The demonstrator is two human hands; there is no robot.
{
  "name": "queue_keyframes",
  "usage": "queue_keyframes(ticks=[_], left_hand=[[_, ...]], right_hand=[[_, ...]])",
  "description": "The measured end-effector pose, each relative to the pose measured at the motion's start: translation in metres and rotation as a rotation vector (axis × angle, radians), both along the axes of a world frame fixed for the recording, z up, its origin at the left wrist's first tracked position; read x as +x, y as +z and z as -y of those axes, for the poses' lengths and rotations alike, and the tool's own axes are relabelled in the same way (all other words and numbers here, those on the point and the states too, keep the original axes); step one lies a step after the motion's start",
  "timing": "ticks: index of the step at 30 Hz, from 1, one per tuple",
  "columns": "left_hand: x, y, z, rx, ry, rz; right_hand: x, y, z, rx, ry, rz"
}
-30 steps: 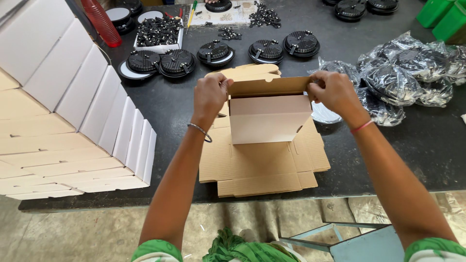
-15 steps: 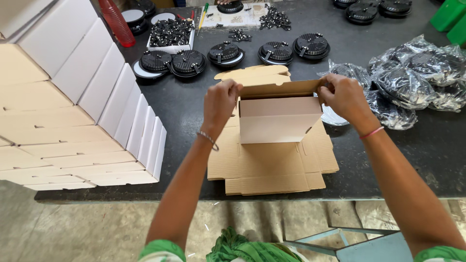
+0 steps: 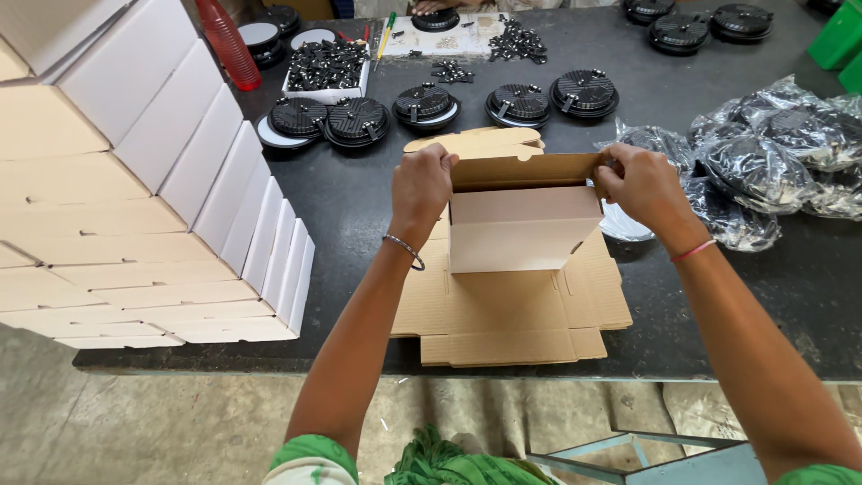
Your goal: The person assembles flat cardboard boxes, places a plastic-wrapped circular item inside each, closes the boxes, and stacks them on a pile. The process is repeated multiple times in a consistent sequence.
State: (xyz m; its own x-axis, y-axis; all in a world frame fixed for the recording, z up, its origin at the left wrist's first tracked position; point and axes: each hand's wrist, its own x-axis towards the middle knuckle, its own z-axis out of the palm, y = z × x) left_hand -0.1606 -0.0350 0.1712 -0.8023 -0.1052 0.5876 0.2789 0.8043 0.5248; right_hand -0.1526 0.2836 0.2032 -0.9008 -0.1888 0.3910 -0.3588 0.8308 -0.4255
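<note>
Gripping the cardboard box (image 3: 525,224) sides, left hand (image 3: 422,184) and right hand (image 3: 639,184) are apparently folding it atop flat cardboard blanks (image 3: 503,314) on the counter (image 3: 359,224).

Green sleeves, a thin metal bangle (image 3: 406,251) on the left wrist, a pink band (image 3: 693,251) on the right.

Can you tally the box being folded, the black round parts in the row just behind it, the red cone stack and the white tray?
cardboard box: 1
black round parts in the row behind it: 5
red cone stack: 1
white tray of small black pieces: 1
Total: 8
</note>
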Motion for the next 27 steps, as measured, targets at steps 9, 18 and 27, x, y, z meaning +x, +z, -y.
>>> queue_keyframes(ticks=[9,18,27], left_hand=[[0.014,0.01,0.003,-0.015,-0.061,0.038],[0.02,0.012,0.004,-0.036,-0.082,-0.002],[0.035,0.009,-0.005,-0.008,-0.024,-0.003]], right_hand=[[0.004,0.004,0.001,-0.043,0.035,0.017],[0.005,0.007,0.002,-0.036,0.013,0.073],[0.006,0.003,0.0,-0.015,0.024,0.034]])
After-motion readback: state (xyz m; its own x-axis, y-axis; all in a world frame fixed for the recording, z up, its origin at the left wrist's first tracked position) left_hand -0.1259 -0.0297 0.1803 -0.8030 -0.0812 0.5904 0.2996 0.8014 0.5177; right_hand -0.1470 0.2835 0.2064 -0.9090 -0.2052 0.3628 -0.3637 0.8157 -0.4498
